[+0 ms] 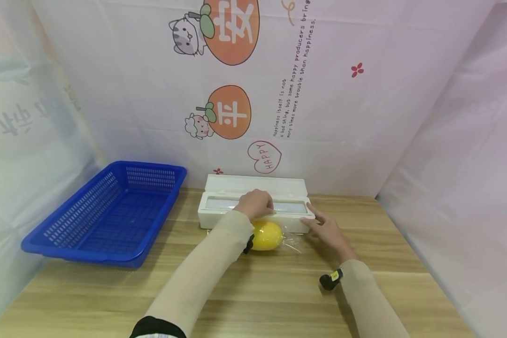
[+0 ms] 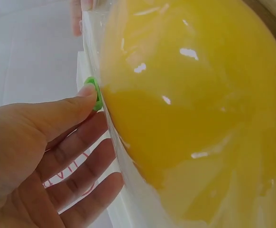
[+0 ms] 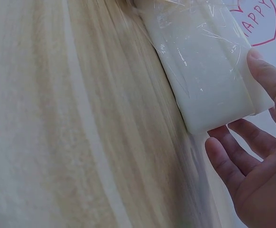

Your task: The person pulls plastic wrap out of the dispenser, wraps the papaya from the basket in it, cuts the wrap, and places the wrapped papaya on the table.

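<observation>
A long white cling film dispenser box (image 1: pixel 253 218) stands near the back of the table with its lid (image 1: pixel 255 184) raised. My left hand (image 1: pixel 255 204) reaches over its front edge. In the left wrist view, thumb and forefinger pinch a small green slide cutter (image 2: pixel 97 97), the other fingers spread below. At the box's right end is my right hand (image 1: pixel 327 230), gripping it with the thumb on the upper edge and fingers against the end. Directly in front of the box lies a smooth yellow oval thing (image 1: pixel 267 236), covered in clear cling film (image 1: pixel 292 241).
A blue plastic basket (image 1: pixel 143 225) with mesh sides sits on the left of the wooden table (image 1: pixel 270 300). A printed white sheet (image 1: pixel 342 131) hangs right behind the box, and more sheets stand along both sides.
</observation>
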Demonstrator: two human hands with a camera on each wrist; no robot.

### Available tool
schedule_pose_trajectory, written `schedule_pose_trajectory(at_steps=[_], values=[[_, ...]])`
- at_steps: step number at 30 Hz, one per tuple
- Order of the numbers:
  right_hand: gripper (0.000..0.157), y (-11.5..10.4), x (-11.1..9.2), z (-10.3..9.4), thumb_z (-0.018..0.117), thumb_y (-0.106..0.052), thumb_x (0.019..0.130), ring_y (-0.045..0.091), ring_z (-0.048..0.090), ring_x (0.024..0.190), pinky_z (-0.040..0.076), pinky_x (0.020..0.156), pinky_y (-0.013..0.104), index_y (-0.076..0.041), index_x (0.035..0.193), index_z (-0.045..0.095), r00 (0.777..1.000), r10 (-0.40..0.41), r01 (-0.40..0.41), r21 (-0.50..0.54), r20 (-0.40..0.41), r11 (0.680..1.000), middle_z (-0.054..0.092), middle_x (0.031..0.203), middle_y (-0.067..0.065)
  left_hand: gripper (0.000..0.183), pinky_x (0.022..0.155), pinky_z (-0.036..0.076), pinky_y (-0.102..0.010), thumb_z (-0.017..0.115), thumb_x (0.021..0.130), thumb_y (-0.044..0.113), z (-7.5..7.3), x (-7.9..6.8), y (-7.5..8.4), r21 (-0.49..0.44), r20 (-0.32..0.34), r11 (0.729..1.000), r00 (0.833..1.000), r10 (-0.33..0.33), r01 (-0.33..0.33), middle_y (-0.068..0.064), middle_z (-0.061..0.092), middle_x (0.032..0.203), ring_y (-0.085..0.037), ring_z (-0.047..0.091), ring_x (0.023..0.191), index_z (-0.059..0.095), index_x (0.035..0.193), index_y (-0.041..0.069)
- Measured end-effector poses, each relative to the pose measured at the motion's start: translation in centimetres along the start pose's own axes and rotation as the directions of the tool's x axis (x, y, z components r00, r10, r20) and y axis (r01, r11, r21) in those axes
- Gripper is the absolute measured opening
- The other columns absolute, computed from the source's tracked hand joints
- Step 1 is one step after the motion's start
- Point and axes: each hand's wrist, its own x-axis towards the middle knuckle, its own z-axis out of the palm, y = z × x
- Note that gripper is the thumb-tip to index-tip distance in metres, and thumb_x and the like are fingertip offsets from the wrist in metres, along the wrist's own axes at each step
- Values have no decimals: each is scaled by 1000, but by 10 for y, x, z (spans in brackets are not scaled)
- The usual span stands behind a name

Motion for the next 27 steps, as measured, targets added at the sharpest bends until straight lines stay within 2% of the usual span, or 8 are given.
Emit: schedule_pose_trajectory(at_steps=[6, 14, 21, 27], values=[[71, -14, -6, -3, 67, -37, 97, 37, 64, 99, 52, 90, 53, -20, 157, 33, 1000, 14, -15, 48, 28, 999, 42, 149, 27, 14, 92, 52, -36, 72, 94, 25, 1, 1, -6, -23, 4, 1000, 1000, -11, 11, 3, 72, 99, -16, 63, 93, 75, 103, 16], [74, 1, -1, -1, 67, -50, 93, 28, 66, 97, 54, 90, 45, -31, 156, 35, 1000, 5, -5, 20, 1, 1000, 36, 156, 20, 12, 90, 52, -34, 72, 94, 25, 3, 0, -13, -44, -8, 999, 1000, 2, -3, 4, 71, 97, -14, 63, 92, 75, 102, 16], [74, 2, -1, 0, 67, -52, 93, 29, 67, 97, 54, 91, 46, -32, 156, 35, 1000, 3, -3, 25, 2, 1000, 34, 158, 18, 11, 89, 52, -33, 71, 95, 25, 6, 2, -24, -39, -32, 998, 998, 47, -48, 5, 71, 97, -13, 63, 91, 76, 101, 16], [73, 3, 0, 1, 67, -51, 93, 30, 67, 97, 54, 91, 47, -32, 156, 35, 1000, -5, 5, 16, 1, 1000, 33, 158, 18, 12, 89, 52, -33, 70, 96, 25, 4, -3, -29, -43, -46, 997, 997, 60, -62, 5, 72, 99, -13, 63, 91, 76, 102, 17]])
